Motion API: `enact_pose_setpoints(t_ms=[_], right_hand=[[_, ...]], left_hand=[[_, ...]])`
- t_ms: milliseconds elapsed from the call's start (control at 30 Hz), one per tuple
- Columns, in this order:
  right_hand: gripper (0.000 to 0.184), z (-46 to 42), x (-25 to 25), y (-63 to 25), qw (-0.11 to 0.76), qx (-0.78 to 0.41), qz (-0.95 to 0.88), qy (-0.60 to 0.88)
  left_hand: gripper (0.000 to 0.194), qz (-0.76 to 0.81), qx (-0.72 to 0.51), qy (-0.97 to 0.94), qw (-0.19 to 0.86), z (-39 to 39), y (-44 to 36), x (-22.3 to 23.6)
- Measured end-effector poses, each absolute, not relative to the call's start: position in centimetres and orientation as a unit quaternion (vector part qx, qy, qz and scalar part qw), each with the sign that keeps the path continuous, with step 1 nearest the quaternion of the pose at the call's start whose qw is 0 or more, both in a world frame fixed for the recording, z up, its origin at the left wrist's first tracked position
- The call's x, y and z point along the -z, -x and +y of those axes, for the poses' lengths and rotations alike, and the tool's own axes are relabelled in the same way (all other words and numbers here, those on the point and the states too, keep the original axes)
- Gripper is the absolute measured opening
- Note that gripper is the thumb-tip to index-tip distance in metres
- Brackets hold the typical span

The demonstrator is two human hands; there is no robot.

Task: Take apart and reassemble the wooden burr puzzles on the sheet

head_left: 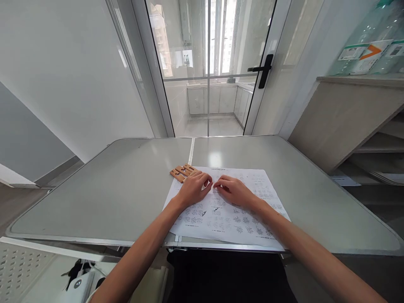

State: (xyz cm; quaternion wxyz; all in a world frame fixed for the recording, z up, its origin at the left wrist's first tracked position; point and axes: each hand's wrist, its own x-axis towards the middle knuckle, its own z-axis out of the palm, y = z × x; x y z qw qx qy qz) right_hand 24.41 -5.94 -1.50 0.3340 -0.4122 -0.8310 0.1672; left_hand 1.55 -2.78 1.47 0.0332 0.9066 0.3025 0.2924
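Observation:
A large white sheet of paper [221, 233] printed with small round patterns and lines of text lies at the table's near edge. My left hand [196, 187] rests over its upper left part, thumb and index finger curled together in a pinch. Close by on the right, my right hand [232, 190] is also pinched, its fingertips almost meeting those of the left. Whatever the fingertips hold is too small to make out. Several brown wooden pieces [182, 171] with dark marks or slots lie just beyond my left hand, partly over the paper's corner.
The grey folding table [94, 198] has a centre seam and rounded corners. Beyond it stands a glass door [217, 101] with a black handle [265, 70]. On the right, shelving [344, 113] carries large plastic bottles [372, 52]. A white device [81, 286] sits lower left.

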Motion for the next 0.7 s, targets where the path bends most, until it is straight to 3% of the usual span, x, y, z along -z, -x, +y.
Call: enact_pose_setpoints(t_ms=[400,700], right_hand=[[0.025,-6.2,1.4,-24.3,0.329,-0.169,-0.829,0.419],[0.025,-6.0,1.6,-24.3,0.329,-0.168,-0.829,0.420]], left_hand=[[0.009,0.503,-0.461,-0.731,0.002,-1.0,-0.9,-1.1],[0.014,0.608,-0.469,-0.640,0.014,0.9,0.3,-0.4]])
